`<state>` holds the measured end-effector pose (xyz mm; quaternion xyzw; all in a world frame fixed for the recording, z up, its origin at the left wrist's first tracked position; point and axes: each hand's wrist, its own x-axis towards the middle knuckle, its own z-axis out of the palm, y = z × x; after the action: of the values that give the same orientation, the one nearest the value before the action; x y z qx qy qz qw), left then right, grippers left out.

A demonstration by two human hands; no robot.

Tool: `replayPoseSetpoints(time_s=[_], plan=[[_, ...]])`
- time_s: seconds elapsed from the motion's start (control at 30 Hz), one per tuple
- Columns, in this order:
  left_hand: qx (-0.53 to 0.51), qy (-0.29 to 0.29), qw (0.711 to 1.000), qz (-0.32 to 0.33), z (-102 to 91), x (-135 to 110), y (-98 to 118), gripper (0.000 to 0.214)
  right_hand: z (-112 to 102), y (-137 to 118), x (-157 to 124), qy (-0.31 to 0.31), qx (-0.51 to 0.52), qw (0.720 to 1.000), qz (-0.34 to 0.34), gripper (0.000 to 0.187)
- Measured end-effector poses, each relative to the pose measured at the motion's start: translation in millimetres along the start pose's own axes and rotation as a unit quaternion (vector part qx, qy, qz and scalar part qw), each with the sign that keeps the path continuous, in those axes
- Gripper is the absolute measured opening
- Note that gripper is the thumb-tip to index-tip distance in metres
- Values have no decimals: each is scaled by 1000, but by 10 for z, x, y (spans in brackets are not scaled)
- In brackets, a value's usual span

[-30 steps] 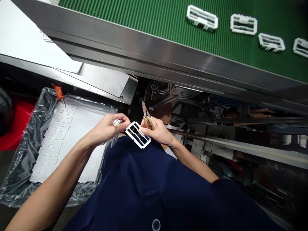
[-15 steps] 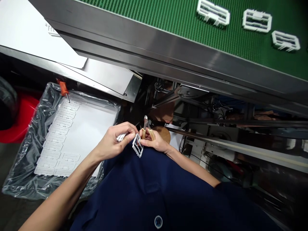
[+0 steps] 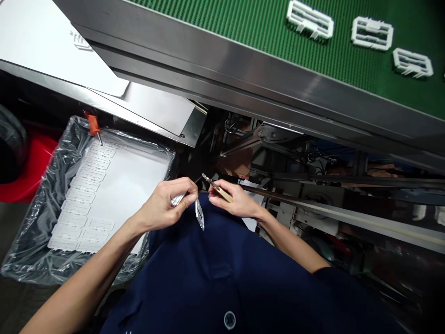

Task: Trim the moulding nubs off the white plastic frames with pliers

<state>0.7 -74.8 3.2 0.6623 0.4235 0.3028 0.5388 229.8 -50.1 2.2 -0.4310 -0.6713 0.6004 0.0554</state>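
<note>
In the head view, my left hand [image 3: 173, 204] is closed, pinching a thin white plastic frame [image 3: 199, 215] that hangs from thumb and fingertips. More white frames [image 3: 177, 200] are tucked inside the same hand, partly hidden by the fingers. My right hand [image 3: 233, 199] wraps round cutting pliers [image 3: 219, 188] with tan handles; their metal jaws point up and left. The jaws are a short gap away from the hanging frame and do not touch it. Both hands are in front of the dark blue shirt [image 3: 215, 278].
Above, a green ribbed conveyor belt [image 3: 229, 23] behind a metal rail carries several white frames [image 3: 371, 33]. At left, a plastic-lined crate [image 3: 31, 260] holds rows of white frames [image 3: 83, 195]. An orange-handled tool [image 3: 93, 124] rests on its rim. Machine framing lies at right.
My right hand has turned and drawn away to the right, taking the pliers off the frame. In my left hand the frame has swung to show nearly its edge.
</note>
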Motion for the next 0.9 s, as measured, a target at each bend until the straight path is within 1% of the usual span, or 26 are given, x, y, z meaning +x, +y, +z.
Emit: replayPoseSetpoints(time_s=[0.03, 0.07, 0.13, 0.2, 0.27, 0.37, 0.47, 0.6, 0.73, 0.8, 0.9], plan=[[0, -2, 1000, -4, 2, 2, -5, 13, -105, -64, -43, 1, -85, 996, 5, 26], [-1, -4, 1000, -8, 5, 5, -9, 14, -206, -132, -84, -4, -166, 986, 8, 25], [-3, -4, 1000, -10, 13, 17, -12, 14, -370, -269, -151, -25, -301, 953, 5, 25], [-4, -5, 1000, -7, 21, 32, -8, 15, -472, -395, -185, -51, -391, 919, -1, 27], [-4, -7, 1000, -6, 28, 43, 0, 15, -519, -500, -184, -78, -444, 893, -7, 31], [-1, -14, 1000, -10, 38, 48, 13, 16, -536, -612, -150, -115, -483, 868, -13, 34], [4, -16, 1000, -8, 49, 54, 24, 17, -543, -684, -119, -137, -505, 852, -16, 33], [-2, -22, 1000, -8, 68, 81, 36, 18, -580, -772, -97, -148, -531, 834, -22, 26], [0, -33, 999, -5, 85, 107, 27, 17, -622, -872, -43, -166, -563, 809, -35, 19], [1, -38, 999, -7, 93, 109, 18, 16, -633, -911, 2, -173, -566, 806, -35, 16], [-10, -37, 999, -17, 102, 107, 9, 16, -665, -929, 58, -171, -547, 819, -37, 9]])
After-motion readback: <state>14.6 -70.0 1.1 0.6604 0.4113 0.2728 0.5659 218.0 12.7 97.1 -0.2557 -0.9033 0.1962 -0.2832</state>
